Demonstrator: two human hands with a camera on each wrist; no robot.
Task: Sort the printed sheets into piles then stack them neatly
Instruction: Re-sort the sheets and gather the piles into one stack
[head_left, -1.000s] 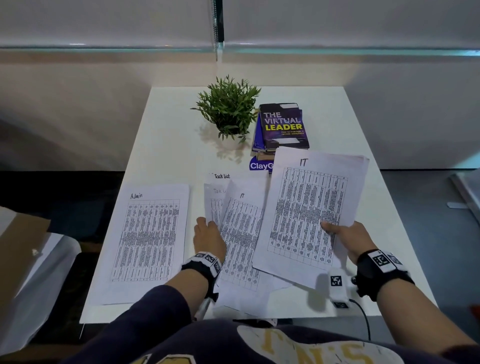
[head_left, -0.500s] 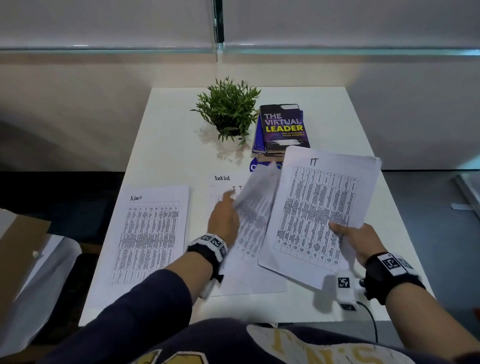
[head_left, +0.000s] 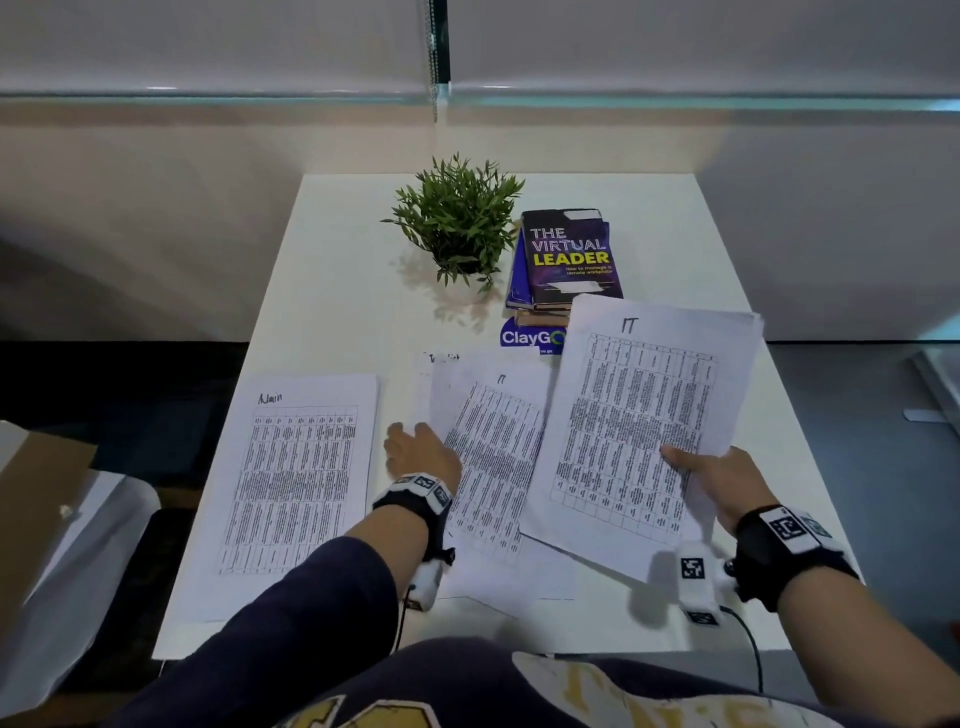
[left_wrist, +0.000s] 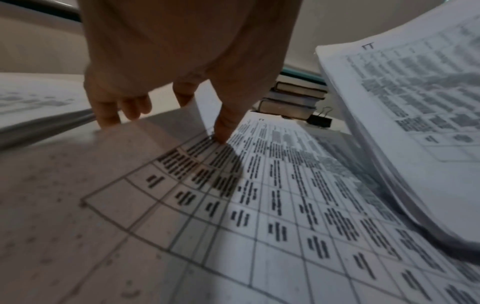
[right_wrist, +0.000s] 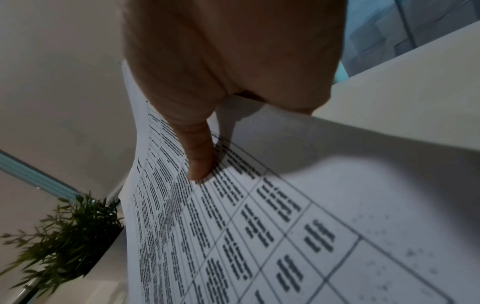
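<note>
- The right hand grasps a bundle of printed sheets and holds it raised off the white table; the thumb lies on top, the other fingers are hidden under the paper. The top sheet carries the handwritten letters "IT" above a printed table.
- The left hand pinches the left edge of a single sheet that lies between the two hands; in the left wrist view the thumb presses on the printed grid and the fingers curl under the lifted edge. This sheet is also marked "IT".
- Under this sheet, beyond the left hand, another sheet shows only its top corner; its handwritten heading is half covered and I cannot read it surely.
- To the left of the left hand a separate pile lies flat, marked with a handwritten word that looks like "Admin".
- Beyond the hands stands a stack of books; the top cover reads "THE VIRTUAL LEADER".
- Just before the books, a blue label shows "ClayGo", partly hidden by the raised bundle.
- Beside the books, to their left, stands a small green plant.
- A black binder clip lies near the books, seen from the left wrist.
</note>
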